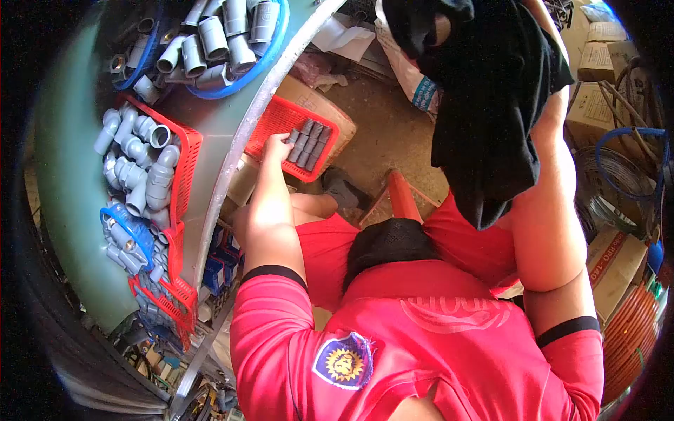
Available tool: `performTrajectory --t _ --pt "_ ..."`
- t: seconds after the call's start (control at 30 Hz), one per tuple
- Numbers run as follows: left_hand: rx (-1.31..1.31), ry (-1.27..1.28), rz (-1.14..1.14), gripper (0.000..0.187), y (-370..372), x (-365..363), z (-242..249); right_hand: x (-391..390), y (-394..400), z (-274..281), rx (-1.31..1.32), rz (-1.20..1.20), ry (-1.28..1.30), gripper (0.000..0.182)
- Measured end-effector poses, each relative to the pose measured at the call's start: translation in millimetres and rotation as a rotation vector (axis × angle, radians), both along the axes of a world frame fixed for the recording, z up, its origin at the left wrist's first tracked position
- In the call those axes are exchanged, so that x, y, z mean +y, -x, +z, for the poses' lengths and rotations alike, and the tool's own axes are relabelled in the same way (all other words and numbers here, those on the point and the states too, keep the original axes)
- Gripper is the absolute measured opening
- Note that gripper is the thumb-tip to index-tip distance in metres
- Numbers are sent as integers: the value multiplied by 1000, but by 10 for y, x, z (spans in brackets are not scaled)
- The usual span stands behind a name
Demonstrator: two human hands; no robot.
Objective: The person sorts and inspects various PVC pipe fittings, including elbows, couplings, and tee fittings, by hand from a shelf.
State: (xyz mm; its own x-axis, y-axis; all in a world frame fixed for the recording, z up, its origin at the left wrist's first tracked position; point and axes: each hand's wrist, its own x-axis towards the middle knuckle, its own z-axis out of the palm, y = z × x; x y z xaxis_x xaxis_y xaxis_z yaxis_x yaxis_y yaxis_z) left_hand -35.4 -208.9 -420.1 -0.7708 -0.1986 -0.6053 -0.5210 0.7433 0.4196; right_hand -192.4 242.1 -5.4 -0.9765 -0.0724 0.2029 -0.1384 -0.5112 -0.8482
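My left hand (278,146) reaches into a red plastic basket (265,119). Its fingers are closed around a short dark grey cylinder (293,136) at the near corner of a neat block. Several similar short grey cylinders (309,145) lie side by side in rows in that basket. A black cloth (488,105) hangs from the top edge, against my raised right forearm (554,182). My right hand is beyond the frame or behind the cloth, so its grip does not show.
Left, a glass-topped counter (210,133) bears a red basket (188,165) of grey pipe elbows (133,158) and a blue-rimmed basket (270,59) of grey couplings (214,38). Cardboard boxes (597,59) and coiled orange tubing (632,337) stand right. A red stool-like piece (401,196) is between my legs.
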Motion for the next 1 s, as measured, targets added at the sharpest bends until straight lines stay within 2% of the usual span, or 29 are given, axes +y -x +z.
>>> performTrajectory --t 0.1,0.23,0.33,0.53,0.73,0.83,0.93,1.0 --pt "40 34 -6 48 -1 48 5 -72 -29 7 6 -10 -22 47" --pt "68 7 23 45 9 120 33 -104 -19 39 -147 -3 166 46" --pt "77 -30 78 44 -4 141 30 -66 22 30 -177 139 304 45" --pt "18 2 67 44 -2 71 -40 -193 -35 104 -135 34 152 45" --pt "-2 43 53 47 1 92 16 -184 8 94 -201 81 264 46" --pt "25 3 87 47 -25 80 -41 -195 19 58 -152 64 212 40" --pt "25 45 60 46 -20 95 -7 -231 8 223 -428 154 445 29" --pt "35 61 84 45 -29 149 53 -287 5 265 -523 187 484 26"
